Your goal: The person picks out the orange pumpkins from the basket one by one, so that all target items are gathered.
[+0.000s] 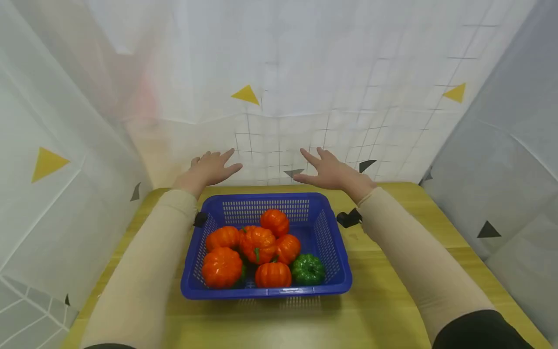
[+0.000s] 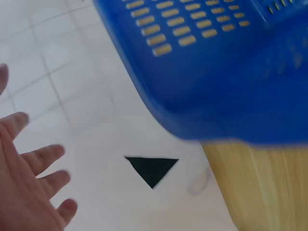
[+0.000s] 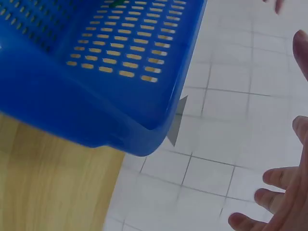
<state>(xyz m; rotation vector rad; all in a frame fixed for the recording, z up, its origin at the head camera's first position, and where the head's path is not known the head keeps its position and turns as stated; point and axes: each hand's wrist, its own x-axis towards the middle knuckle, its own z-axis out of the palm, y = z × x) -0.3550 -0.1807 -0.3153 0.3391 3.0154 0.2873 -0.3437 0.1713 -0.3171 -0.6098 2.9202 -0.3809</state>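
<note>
Both arms reach forward past a blue plastic basket [image 1: 266, 292] on the table. My left hand [image 1: 207, 169] is beyond the basket's far left corner, fingers spread and holding nothing. Past the far right corner, my right hand [image 1: 331, 170] is likewise spread and bare of any object. Inside the basket lie several orange pumpkins [image 1: 222, 267] crowded to the left and middle, plus a green pumpkin [image 1: 308, 269] at the near right. Some green shows partly hidden behind the front left pumpkin. In the wrist views, the basket's corners [image 2: 192, 120] [image 3: 139, 139] appear apart from the fingers.
The wooden table [image 1: 383, 291] carries the basket. White sheeting [image 1: 305, 58] with grid lines hangs behind it, and more sheeting [image 1: 514, 160] stands at the sides. Yellow triangles [image 1: 246, 95] and dark triangles [image 1: 488, 230] mark the sheets. A small black device [image 1: 348, 218] sits at the right wrist.
</note>
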